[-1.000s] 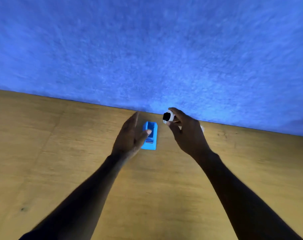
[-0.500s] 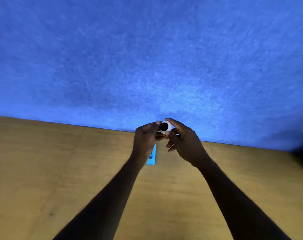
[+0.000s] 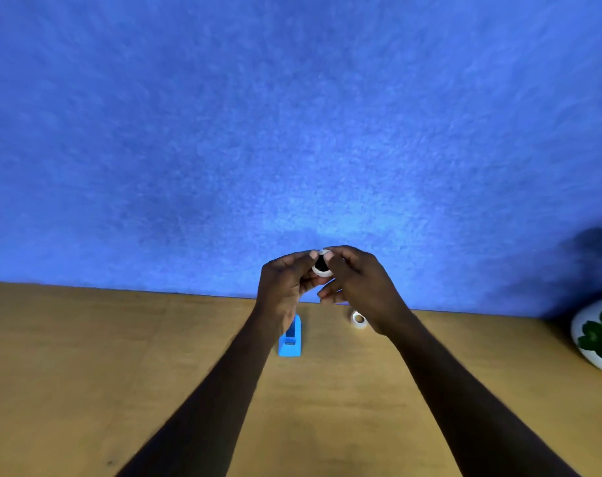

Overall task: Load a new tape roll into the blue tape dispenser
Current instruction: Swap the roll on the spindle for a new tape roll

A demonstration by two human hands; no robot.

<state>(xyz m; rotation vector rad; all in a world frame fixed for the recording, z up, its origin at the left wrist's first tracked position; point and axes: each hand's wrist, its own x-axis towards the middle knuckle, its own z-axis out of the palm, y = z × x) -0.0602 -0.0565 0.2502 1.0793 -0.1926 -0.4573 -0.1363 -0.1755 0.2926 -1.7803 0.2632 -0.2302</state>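
Observation:
A small white tape roll (image 3: 321, 269) with a dark centre is held up in the air between both hands, in front of the blue wall. My left hand (image 3: 286, 284) pinches its left side and my right hand (image 3: 356, 280) pinches its top and right side. The blue tape dispenser (image 3: 290, 342) stands on the wooden table (image 3: 86, 356) below my left wrist, partly hidden by it. A second white tape roll (image 3: 359, 319) lies on the table below my right hand, close to the wall.
A white pot with a green plant (image 3: 599, 335) stands at the table's right edge. The blue wall (image 3: 292, 132) rises directly behind the table.
My left hand left the dispenser and rose to join my right hand on the roll. The view tilted up, bringing the second roll and the plant pot into sight.

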